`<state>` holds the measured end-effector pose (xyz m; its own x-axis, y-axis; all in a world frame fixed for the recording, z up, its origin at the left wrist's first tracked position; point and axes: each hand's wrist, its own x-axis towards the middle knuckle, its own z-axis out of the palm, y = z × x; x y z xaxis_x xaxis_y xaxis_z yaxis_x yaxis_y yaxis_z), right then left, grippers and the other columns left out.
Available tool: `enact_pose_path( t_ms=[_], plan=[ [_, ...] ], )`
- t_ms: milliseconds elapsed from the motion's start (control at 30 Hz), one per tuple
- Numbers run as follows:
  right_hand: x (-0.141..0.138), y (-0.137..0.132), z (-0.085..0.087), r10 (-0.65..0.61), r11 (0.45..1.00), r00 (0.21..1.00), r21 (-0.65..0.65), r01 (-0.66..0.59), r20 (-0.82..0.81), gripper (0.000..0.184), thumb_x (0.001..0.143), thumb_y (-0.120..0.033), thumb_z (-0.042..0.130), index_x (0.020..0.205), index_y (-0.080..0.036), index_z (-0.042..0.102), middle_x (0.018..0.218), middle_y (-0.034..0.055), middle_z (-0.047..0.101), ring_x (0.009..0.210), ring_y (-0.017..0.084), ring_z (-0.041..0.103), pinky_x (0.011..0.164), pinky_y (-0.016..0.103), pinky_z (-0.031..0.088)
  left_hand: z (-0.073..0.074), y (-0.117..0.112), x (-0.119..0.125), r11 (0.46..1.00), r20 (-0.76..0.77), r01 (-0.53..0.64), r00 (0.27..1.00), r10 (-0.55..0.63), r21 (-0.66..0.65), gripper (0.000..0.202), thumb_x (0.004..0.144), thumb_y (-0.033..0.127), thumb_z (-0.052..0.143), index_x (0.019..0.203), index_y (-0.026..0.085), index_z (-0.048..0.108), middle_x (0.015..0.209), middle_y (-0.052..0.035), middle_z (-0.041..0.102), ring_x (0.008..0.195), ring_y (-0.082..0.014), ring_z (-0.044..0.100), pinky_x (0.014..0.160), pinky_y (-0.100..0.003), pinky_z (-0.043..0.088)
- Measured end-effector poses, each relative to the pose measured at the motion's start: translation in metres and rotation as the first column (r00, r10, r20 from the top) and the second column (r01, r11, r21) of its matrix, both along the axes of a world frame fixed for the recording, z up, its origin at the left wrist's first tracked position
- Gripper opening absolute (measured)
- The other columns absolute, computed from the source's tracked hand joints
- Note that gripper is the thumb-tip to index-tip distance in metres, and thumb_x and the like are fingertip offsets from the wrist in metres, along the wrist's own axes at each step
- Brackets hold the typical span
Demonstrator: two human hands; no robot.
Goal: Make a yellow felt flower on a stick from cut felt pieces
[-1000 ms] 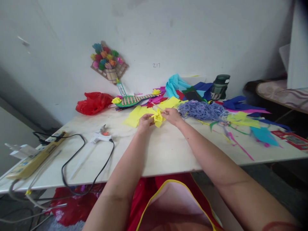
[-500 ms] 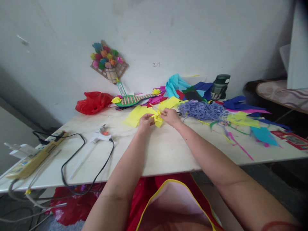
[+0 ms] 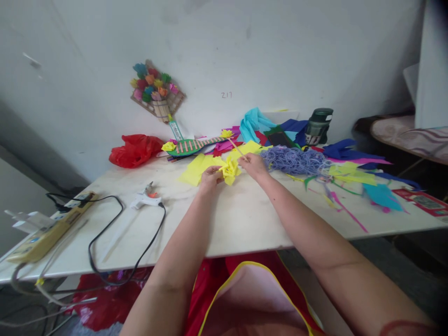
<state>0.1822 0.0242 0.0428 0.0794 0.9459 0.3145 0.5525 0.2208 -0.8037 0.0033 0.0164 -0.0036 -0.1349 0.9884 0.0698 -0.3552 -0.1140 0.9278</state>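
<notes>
Above the middle of the table, my left hand (image 3: pixel 211 178) pinches the base of a yellow paper flower (image 3: pixel 230 171), whose petals open to the right. Just right of the flower, my right hand (image 3: pixel 254 165) is closed on a thin wooden stick (image 3: pixel 237 147) that points up and to the left. Stick and flower are apart. Flat yellow paper (image 3: pixel 195 170) lies behind my left hand, and another yellow sheet (image 3: pixel 249 148) is behind my right hand. A tangle of purple-grey string (image 3: pixel 297 160) sits close to the right hand.
A white glue gun (image 3: pixel 147 200) with a black cord lies at left, near a yellow power strip (image 3: pixel 52 228). Against the wall are a red plastic bag (image 3: pixel 136 150), a green woven craft piece (image 3: pixel 192 146) and a dark jar (image 3: pixel 319 126). Coloured paper scraps (image 3: pixel 383 197) spread at right.
My right hand has drawn the stick away from the flower, slightly to the right. The left hand still holds the flower, whose petals now show more fully.
</notes>
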Motion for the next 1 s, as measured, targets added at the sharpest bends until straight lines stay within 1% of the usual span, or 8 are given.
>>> enact_pose_path(
  t_ms=[133, 267, 367, 467, 600, 767, 933, 1000],
  plan=[
    [-0.003, 0.004, -0.004, 0.055, 0.997, 0.998, -0.060, -0.056, -0.026, 0.016, 0.075, -0.031, 0.066, 0.064, -0.021, 0.059, 0.064, -0.0016, 0.061, 0.068, 0.017, 0.059, 0.065, 0.027, 0.041, 0.003, -0.004, 0.001, 0.999, -0.018, 0.032, 0.999, -0.032, -0.004, 0.048, 0.039, 0.023, 0.090, 0.078, 0.018, 0.062, 0.069, -0.0003, 0.071, 0.062, -0.0155, 0.066, 0.065, -0.031, 0.055],
    [-0.002, 0.007, -0.006, 0.075, 0.997, 0.995, -0.017, -0.076, -0.068, 0.020, 0.071, -0.030, 0.063, 0.057, -0.022, 0.052, 0.056, -0.0044, 0.051, 0.063, 0.015, 0.050, 0.061, 0.026, 0.036, 0.007, -0.010, 0.001, 0.992, -0.062, 0.126, 0.990, -0.126, 0.002, 0.047, 0.044, 0.020, 0.083, 0.087, 0.019, 0.065, 0.073, -0.0011, 0.072, 0.069, -0.0184, 0.069, 0.070, -0.033, 0.057],
    [0.001, 0.006, -0.006, 0.110, 0.994, 0.988, 0.012, -0.109, -0.106, 0.021, 0.070, -0.032, 0.061, 0.056, -0.023, 0.049, 0.056, -0.0053, 0.047, 0.062, 0.014, 0.046, 0.060, 0.026, 0.034, 0.011, -0.011, -0.001, 0.986, -0.063, 0.165, 0.984, -0.164, 0.005, 0.045, 0.049, 0.025, 0.078, 0.093, 0.021, 0.067, 0.078, -0.0006, 0.073, 0.073, -0.0198, 0.070, 0.069, -0.033, 0.057],
    [0.002, 0.004, -0.004, 0.129, 0.992, 0.986, 0.007, -0.129, -0.102, 0.021, 0.070, -0.032, 0.061, 0.057, -0.023, 0.046, 0.056, -0.0060, 0.043, 0.062, 0.013, 0.043, 0.061, 0.027, 0.032, 0.013, -0.009, -0.002, 0.988, -0.047, 0.152, 0.987, -0.152, -0.020, 0.041, 0.053, 0.034, 0.076, 0.092, 0.022, 0.067, 0.077, -0.0013, 0.071, 0.074, -0.0209, 0.069, 0.064, -0.031, 0.055],
    [0.003, 0.001, -0.003, 0.171, 0.985, 0.982, 0.008, -0.171, -0.086, 0.027, 0.070, -0.033, 0.062, 0.057, -0.024, 0.041, 0.056, -0.0070, 0.038, 0.061, 0.012, 0.039, 0.061, 0.027, 0.030, 0.013, -0.006, -0.001, 0.994, -0.045, 0.099, 0.994, -0.100, -0.037, 0.041, 0.051, 0.040, 0.081, 0.084, 0.021, 0.067, 0.067, 0.0001, 0.065, 0.064, -0.0178, 0.064, 0.059, -0.028, 0.051],
    [0.002, -0.001, -0.005, 0.277, 0.960, 0.954, 0.005, -0.278, -0.112, 0.034, 0.068, -0.035, 0.066, 0.055, -0.024, 0.036, 0.056, -0.0086, 0.031, 0.060, 0.011, 0.034, 0.060, 0.026, 0.027, 0.009, -0.006, -0.001, 0.999, -0.046, 0.050, 0.998, -0.050, 0.004, 0.043, 0.049, 0.040, 0.088, 0.080, 0.021, 0.064, 0.060, 0.0028, 0.060, 0.051, -0.0120, 0.054, 0.051, -0.024, 0.039],
    [0.001, -0.003, -0.006, 0.383, 0.919, 0.914, -0.042, -0.391, -0.132, 0.034, 0.067, -0.034, 0.065, 0.054, -0.024, 0.036, 0.056, -0.0090, 0.032, 0.061, 0.011, 0.034, 0.063, 0.027, 0.028, 0.007, -0.007, -0.002, 0.997, -0.061, 0.079, 0.995, -0.077, 0.025, 0.048, 0.046, 0.034, 0.088, 0.084, 0.022, 0.062, 0.065, 0.0016, 0.067, 0.052, -0.0138, 0.058, 0.053, -0.025, 0.040],
    [0.000, -0.003, -0.006, 0.405, 0.908, 0.904, -0.056, -0.415, -0.138, 0.034, 0.067, -0.033, 0.065, 0.054, -0.024, 0.035, 0.055, -0.0091, 0.031, 0.061, 0.011, 0.033, 0.063, 0.027, 0.027, 0.007, -0.008, -0.002, 0.996, -0.068, 0.087, 0.994, -0.084, 0.030, 0.048, 0.045, 0.032, 0.087, 0.086, 0.021, 0.062, 0.065, 0.0015, 0.068, 0.052, -0.0137, 0.058, 0.051, -0.025, 0.039]
  ],
)
